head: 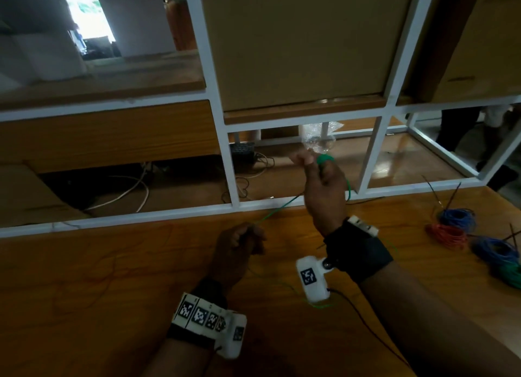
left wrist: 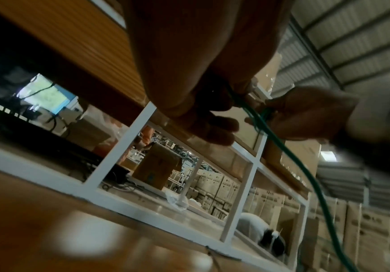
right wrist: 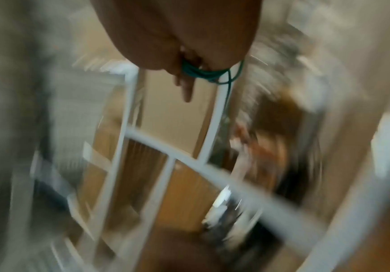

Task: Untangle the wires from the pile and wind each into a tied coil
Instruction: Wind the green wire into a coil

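A thin green wire (head: 277, 208) runs taut between my two hands above the wooden table (head: 112, 278). My left hand (head: 248, 238) pinches it low, just over the table. My right hand (head: 315, 162) is raised in front of the white shelf frame, with a few green turns (head: 324, 159) wound round its fingers. In the left wrist view the green wire (left wrist: 289, 156) leaves my curled fingers (left wrist: 212, 127) and runs down to the right. The right wrist view is blurred by motion; green loops (right wrist: 201, 73) circle the fingers (right wrist: 187, 88).
Finished coils lie at the table's right: blue coil (head: 458, 220), red coil (head: 446, 235), another blue coil (head: 493, 250), green coil (head: 510, 275). A white metal shelf frame (head: 225, 140) with cardboard boxes stands behind the table. Loose cables (head: 132, 190) lie beyond it.
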Demonstrator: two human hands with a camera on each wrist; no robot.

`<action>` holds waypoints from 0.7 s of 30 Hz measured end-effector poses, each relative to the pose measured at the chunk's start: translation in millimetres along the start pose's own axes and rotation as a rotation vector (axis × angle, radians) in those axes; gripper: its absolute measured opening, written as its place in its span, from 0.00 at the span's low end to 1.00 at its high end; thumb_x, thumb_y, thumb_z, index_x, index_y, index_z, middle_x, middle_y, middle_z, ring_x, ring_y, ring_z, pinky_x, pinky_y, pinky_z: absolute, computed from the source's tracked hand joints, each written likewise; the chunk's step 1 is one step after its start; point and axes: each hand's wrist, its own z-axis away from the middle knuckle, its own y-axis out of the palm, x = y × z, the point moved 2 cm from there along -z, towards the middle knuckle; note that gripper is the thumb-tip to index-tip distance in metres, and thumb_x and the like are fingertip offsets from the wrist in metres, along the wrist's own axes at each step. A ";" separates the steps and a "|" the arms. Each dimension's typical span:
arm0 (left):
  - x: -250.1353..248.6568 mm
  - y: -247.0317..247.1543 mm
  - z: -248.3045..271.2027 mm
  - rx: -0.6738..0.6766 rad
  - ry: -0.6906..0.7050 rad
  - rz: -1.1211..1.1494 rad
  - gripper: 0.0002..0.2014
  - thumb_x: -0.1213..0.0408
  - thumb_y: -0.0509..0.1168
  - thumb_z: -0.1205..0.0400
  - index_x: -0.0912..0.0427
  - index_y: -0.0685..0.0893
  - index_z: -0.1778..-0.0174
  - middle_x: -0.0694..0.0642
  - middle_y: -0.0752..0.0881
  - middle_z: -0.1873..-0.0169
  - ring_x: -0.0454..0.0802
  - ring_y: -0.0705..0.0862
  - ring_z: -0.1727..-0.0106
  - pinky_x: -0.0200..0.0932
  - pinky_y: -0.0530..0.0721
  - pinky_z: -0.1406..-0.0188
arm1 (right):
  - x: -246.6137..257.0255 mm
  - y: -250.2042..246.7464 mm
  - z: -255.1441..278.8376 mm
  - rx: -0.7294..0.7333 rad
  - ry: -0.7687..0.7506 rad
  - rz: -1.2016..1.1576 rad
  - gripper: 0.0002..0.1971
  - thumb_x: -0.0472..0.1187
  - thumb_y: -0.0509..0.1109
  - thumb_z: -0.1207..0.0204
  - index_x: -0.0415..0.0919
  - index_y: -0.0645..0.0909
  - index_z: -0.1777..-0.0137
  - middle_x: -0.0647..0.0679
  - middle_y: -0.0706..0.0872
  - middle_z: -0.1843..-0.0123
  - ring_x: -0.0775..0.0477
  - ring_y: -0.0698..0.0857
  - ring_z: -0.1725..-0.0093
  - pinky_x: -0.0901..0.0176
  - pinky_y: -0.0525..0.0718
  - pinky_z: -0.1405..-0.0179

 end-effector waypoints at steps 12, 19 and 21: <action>-21.6 -29.3 -10.0 -0.040 -0.027 -0.243 0.04 0.58 0.71 0.19 0.49 0.91 0.53 0.45 0.91 0.56 0.37 0.87 0.52 0.32 0.84 0.51 | -28.5 -9.0 38.7 0.564 -0.119 0.446 0.10 0.43 0.63 0.10 0.46 0.86 0.43 0.60 0.87 0.46 0.62 0.84 0.47 0.55 0.83 0.41; -11.6 -39.3 -34.2 -0.203 0.043 -0.279 0.09 0.56 0.65 0.14 0.50 0.91 0.52 0.48 0.90 0.53 0.46 0.87 0.54 0.51 0.86 0.52 | 15.0 -8.6 62.5 0.798 0.013 -0.224 0.10 0.35 0.64 0.11 0.32 0.86 0.44 0.40 0.92 0.44 0.38 0.88 0.33 0.43 0.84 0.29; -9.0 -37.4 -39.9 -0.205 0.037 -0.302 0.10 0.57 0.64 0.14 0.52 0.91 0.51 0.49 0.90 0.52 0.49 0.87 0.51 0.54 0.86 0.48 | 29.5 -9.1 62.1 0.790 0.223 -0.622 0.09 0.39 0.68 0.14 0.33 0.86 0.46 0.36 0.91 0.49 0.30 0.85 0.32 0.45 0.83 0.35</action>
